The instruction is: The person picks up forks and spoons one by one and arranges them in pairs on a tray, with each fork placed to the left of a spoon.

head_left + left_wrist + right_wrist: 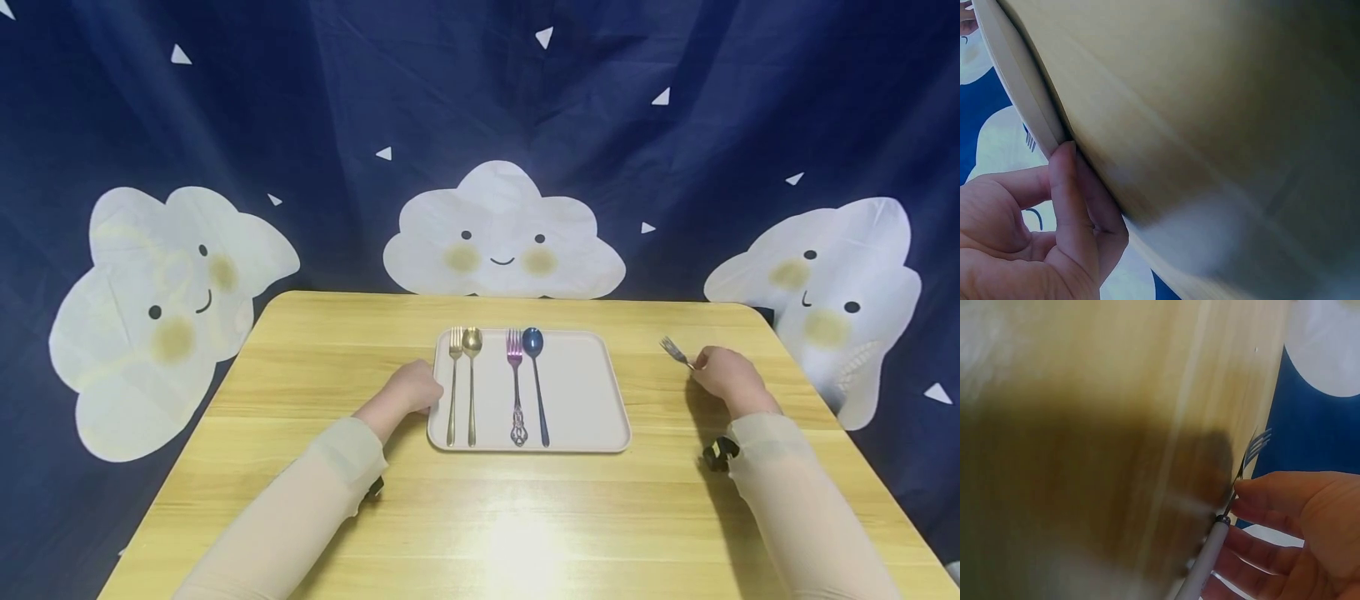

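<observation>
My left hand (415,387) pinches the left rim of a pale rectangular tray (585,392); in the left wrist view the thumb and fingers (1065,181) are at its edge. On the tray lie a gold fork (453,383), a gold spoon (472,367), a pink-purple fork (515,367) with an ornate handle end, and a dark blue spoon (536,367), all with their heads toward the back. Right of the tray, my right hand (729,377) grips a silver fork (675,350) by its neck, tines pointing away. The right wrist view shows that fork's white handle (1205,565) along the fingers.
The light wood table (510,500) has its back edge against a dark blue curtain (337,108) printed with smiling clouds. A dark wrist camera (722,454) hangs under the right sleeve.
</observation>
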A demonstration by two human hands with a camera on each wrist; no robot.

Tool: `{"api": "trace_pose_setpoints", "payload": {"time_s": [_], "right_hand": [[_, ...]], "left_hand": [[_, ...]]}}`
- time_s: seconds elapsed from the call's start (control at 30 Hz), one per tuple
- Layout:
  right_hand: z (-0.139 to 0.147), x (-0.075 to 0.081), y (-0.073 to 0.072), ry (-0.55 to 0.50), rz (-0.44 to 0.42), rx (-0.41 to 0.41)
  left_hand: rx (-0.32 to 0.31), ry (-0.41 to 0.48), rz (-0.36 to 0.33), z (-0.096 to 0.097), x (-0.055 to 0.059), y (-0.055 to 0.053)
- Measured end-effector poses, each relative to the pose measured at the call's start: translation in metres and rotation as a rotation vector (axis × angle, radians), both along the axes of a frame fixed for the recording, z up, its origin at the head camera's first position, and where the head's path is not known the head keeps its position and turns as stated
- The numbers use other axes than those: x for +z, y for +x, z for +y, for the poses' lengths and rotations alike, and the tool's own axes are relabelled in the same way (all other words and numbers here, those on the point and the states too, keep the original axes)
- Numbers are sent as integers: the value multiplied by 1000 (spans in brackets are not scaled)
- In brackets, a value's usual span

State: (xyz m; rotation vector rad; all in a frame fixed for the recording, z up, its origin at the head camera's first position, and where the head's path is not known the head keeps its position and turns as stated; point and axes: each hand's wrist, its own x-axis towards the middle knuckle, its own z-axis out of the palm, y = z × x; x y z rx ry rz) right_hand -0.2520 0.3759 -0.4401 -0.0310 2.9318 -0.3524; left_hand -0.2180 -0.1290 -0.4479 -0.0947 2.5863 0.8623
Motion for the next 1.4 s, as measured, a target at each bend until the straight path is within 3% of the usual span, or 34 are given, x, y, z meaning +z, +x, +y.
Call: {"api": "trace_pose_setpoints", "payload": {"time_s": [0.9, 1.4], "right_hand": [[-4, 0, 5, -21, -32, -17], [-13, 6, 11, -66, -106, -45]], "left_hand": [[3, -2, -1, 0, -2, -2], [20, 29, -13, -1, 1, 1]]}}
